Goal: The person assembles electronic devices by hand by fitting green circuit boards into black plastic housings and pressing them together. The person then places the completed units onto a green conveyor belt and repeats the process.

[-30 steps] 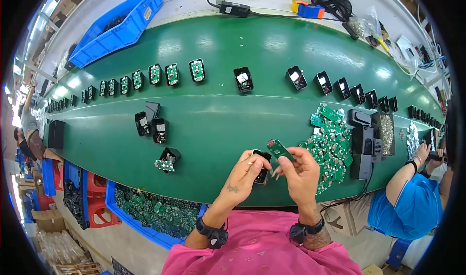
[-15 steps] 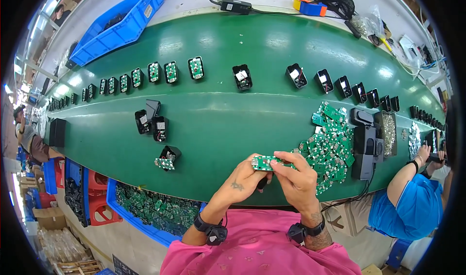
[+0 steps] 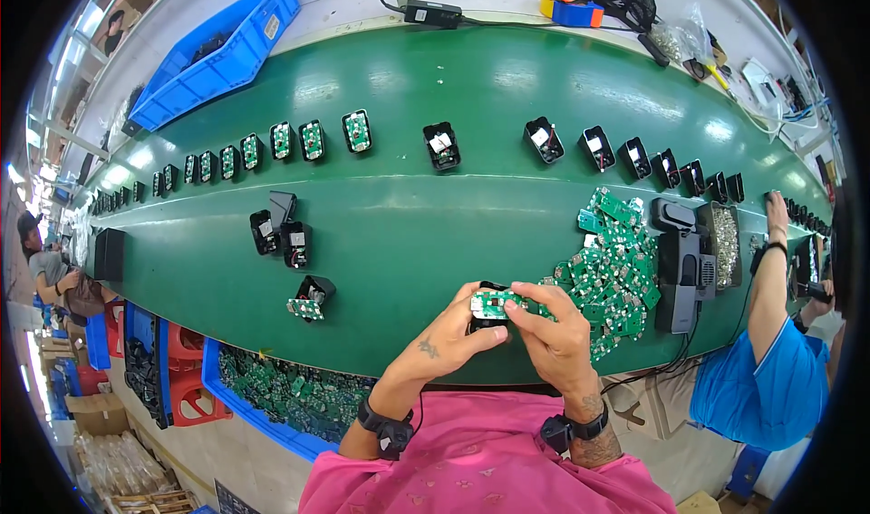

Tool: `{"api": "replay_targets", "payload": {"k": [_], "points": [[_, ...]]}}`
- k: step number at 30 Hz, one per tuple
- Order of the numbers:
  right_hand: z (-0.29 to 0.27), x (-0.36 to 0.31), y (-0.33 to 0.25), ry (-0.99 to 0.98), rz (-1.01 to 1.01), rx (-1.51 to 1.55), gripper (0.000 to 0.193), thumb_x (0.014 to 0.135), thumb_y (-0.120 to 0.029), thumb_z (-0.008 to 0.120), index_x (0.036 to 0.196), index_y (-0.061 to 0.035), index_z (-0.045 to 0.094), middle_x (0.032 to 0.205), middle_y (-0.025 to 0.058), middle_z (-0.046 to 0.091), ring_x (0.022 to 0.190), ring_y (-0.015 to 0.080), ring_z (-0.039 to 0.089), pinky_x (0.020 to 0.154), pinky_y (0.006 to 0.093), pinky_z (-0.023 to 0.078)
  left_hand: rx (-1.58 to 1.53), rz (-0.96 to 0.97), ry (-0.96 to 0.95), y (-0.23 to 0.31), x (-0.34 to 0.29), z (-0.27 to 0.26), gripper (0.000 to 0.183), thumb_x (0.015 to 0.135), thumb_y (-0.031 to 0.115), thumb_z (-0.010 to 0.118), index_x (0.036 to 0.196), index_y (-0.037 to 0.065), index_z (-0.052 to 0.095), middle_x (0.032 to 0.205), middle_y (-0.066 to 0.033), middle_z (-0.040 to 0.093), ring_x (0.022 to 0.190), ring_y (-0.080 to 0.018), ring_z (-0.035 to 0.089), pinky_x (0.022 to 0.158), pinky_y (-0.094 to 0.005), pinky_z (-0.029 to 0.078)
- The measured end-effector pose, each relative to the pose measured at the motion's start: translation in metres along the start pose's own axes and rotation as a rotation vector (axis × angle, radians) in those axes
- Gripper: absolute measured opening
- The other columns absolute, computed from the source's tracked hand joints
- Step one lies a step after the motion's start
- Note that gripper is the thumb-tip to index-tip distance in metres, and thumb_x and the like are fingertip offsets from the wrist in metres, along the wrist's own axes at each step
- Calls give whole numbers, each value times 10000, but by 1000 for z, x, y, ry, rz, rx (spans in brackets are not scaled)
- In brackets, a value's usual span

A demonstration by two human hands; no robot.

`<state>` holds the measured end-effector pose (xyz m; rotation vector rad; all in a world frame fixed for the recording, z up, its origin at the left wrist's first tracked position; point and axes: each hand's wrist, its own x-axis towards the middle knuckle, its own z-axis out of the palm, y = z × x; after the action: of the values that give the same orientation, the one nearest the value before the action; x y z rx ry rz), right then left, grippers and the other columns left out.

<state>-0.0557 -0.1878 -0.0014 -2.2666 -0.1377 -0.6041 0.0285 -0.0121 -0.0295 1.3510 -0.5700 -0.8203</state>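
- Green tabletop (image 3: 408, 233) fills the room's width, its far left and right ends shrinking until the small cases there blur together.
- Along the far left side runs a line of filled cases (image 3: 356, 130).
- Left of middle, nearer the front edge, a loose case (image 3: 315, 287) has a board lying across its mouth.
- By the front edge, the left hand (image 3: 450, 333) curls round a black case (image 3: 494, 286); more of that case shows than half a second ago, but its inside is covered.
- Over its mouth lies the circuit board (image 3: 490, 306), held tilted beside it a second ago, so the two have been brought together; whether it is seated cannot be told.
- The right hand (image 3: 557, 333) pinches the board's right end between thumb and forefinger, other fingertips hidden.
- Just right sits a board pile (image 3: 616, 269).
- Toward the right end, a co-worker's hand (image 3: 777, 213) now reaches forward; its grip is unclear.
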Motion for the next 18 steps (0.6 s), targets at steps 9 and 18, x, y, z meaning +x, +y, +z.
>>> {"api": "replay_targets", "payload": {"k": [9,18], "points": [[-1,-5,5,-52,-18,-24,364,754,66,695,1071,-107,740,1266,138,622,1092,337,620,864,397,544,-508,-244,119,32,0,13,534,968,60,513,1478,46,353,1361,-104,458,1151,-190,565,891,-395,579],[5,11,-8,28,40,66,225,780,-42,731,1002,-81,746,1251,132,610,1133,330,542,955,431,452,6,2,140,17,-1,19,545,963,10,524,1486,-1,372,1265,-66,536,1088,-104,535,914,-247,470]]}}
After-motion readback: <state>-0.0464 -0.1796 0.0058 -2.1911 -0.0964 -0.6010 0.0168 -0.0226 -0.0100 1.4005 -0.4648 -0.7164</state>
